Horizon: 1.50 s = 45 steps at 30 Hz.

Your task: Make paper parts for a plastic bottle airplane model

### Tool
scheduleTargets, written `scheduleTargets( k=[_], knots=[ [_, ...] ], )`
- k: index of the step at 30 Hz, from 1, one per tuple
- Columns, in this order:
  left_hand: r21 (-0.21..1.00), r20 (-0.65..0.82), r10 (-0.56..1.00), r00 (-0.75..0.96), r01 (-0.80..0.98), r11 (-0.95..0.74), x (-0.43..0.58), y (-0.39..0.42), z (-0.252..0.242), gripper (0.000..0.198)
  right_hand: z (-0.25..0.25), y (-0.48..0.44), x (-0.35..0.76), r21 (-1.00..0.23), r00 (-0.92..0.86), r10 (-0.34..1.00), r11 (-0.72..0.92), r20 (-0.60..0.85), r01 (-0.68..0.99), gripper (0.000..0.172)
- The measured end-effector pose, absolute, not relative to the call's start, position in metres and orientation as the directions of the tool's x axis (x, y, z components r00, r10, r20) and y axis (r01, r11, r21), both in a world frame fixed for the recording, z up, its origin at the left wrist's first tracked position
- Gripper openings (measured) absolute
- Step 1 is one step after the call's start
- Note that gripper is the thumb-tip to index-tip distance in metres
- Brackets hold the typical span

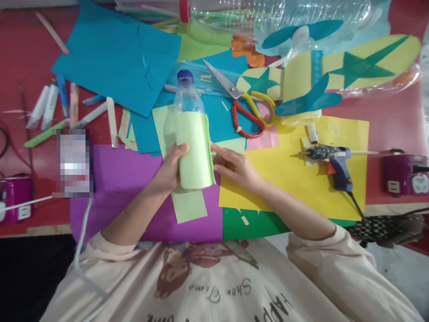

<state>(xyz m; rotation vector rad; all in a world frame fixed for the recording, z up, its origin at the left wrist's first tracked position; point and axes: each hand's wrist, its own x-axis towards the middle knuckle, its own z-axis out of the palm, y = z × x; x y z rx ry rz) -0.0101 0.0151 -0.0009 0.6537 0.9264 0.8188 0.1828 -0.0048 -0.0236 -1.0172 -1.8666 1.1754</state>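
A clear plastic bottle (189,96) with a dark blue cap has a pale green paper sheet (194,152) wrapped round its body. My left hand (172,167) is closed round the lower left side of the bottle, its thumb on the paper. At the opposite side, my right hand (236,165) has its fingers bent at the paper's loose, darker green edge. Whether the fingertips pinch that edge is hard to make out. Scissors (239,96) with red and yellow handles lie spread beyond my right hand. Under the bottle is a pale green paper strip (189,208).
A glue gun (338,165) lies on yellow paper (281,179) at the right. Behind it is a paper-decorated bottle plane (301,76). Blue sheets (117,53), several markers (50,107) and a phone (75,163) are at the left. Large clear bottles (241,11) lie at the back.
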Motion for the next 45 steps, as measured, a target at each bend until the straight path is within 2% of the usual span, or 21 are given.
scheduleTargets(
  k=[4,8,15,20,24,27,31,37,41,45],
  knots=[
    [0.76,-0.429,0.814,0.393,-0.329,0.56,-0.012,0.015,-0.003,0.058,-0.025,-0.007,0.184,-0.859,-0.441,0.838,0.453,0.32,0.237,0.045],
    [0.72,-0.447,0.769,0.458,-0.326,0.613,-0.013,0.015,-0.004,0.063,-0.023,-0.007,0.185,-0.797,-0.465,0.787,0.554,0.406,0.24,0.041],
    [0.658,-0.483,0.703,0.521,-0.314,0.685,-0.013,0.012,-0.001,0.072,-0.022,-0.006,0.186,-0.764,-0.479,0.755,0.601,0.448,0.234,0.047],
    [0.546,-0.576,0.62,0.534,-0.313,0.777,-0.016,0.01,-0.003,0.063,-0.024,-0.005,0.187,-0.765,-0.426,0.781,0.589,0.456,0.259,0.05],
    [0.496,-0.55,0.581,0.6,-0.326,0.805,-0.015,0.011,-0.003,0.056,-0.023,-0.003,0.19,-0.747,-0.393,0.799,0.582,0.455,0.32,0.05],
    [0.505,-0.517,0.595,0.615,-0.342,0.792,-0.011,0.011,-0.002,0.055,-0.023,-0.001,0.191,-0.757,-0.352,0.82,0.56,0.451,0.336,0.05],
    [0.536,-0.553,0.602,0.576,-0.307,0.787,-0.01,0.009,-0.002,0.055,-0.024,-0.001,0.19,-0.795,-0.279,0.867,0.492,0.412,0.355,0.05],
    [0.667,-0.507,0.704,0.497,-0.291,0.686,-0.011,0.008,-0.005,0.057,-0.023,-0.004,0.189,-0.777,-0.273,0.859,0.509,0.433,0.371,0.048],
    [0.764,-0.464,0.792,0.397,-0.273,0.585,-0.008,0.007,-0.003,0.054,-0.02,-0.006,0.187,-0.814,-0.326,0.849,0.507,0.415,0.284,0.058],
    [0.781,-0.468,0.802,0.371,-0.25,0.572,-0.006,0.008,-0.001,0.058,-0.017,-0.01,0.184,-0.864,-0.385,0.844,0.468,0.374,0.188,0.06]
  ],
)
